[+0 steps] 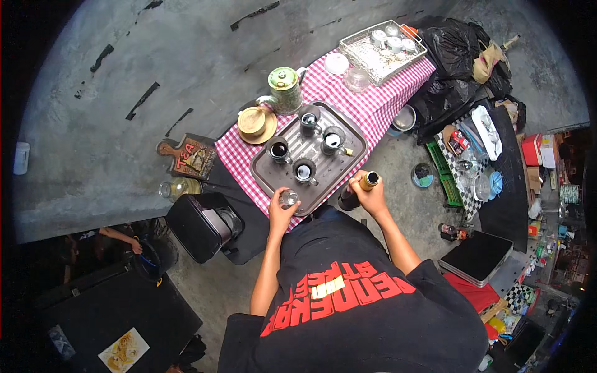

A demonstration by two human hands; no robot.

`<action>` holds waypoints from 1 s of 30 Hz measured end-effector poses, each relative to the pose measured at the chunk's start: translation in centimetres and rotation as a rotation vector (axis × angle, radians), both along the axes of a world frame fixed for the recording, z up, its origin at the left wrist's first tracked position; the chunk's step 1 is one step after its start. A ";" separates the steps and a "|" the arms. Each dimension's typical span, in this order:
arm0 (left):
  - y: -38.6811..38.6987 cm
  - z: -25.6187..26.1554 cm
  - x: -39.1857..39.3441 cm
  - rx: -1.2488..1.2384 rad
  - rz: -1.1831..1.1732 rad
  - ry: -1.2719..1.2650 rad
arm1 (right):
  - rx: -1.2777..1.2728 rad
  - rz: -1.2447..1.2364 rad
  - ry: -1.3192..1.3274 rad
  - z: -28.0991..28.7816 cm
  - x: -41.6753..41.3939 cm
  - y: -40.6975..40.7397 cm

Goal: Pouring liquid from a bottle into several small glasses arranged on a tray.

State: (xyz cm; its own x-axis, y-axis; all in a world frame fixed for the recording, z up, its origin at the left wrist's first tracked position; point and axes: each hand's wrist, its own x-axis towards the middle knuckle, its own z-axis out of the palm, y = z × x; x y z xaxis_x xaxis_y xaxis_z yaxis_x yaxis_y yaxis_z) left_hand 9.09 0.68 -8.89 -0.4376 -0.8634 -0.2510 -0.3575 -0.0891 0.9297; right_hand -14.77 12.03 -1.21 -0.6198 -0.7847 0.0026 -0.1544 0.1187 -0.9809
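My left hand (280,215) grips a small clear glass (289,197) at the near left corner of a brown serving tray (343,123). In my right hand (371,198) is a dark bottle (347,199) with a gold neck, held upright beside the tray's near right side; its mouth faces up towards me. Several glass mugs stand on the tray with dark liquid in them: a back mug (308,119), a right mug (333,140), a left mug (278,150) and a front mug (304,171). A small yellowish thing (348,152) lies by the right mug.
The checked tablecloth (392,100) also bears a green teapot (285,91), a yellow cup on a saucer (254,122), a glass jar (356,80) and a wire basket (373,60) with cups. A black appliance (198,226) stands left. Another person's hand (135,245) shows far left.
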 end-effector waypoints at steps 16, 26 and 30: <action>1.0 -1.8 -1.0 -0.058 0.023 -0.035 | -0.106 0.007 -0.065 -1.9 -1.8 -1.6; 0.6 4.6 -3.6 -0.144 0.029 0.102 | -0.167 0.039 -0.125 -0.3 -4.2 -2.0; -0.1 6.6 -5.2 -0.179 0.029 0.163 | -0.250 0.057 -0.248 1.3 -5.6 -2.2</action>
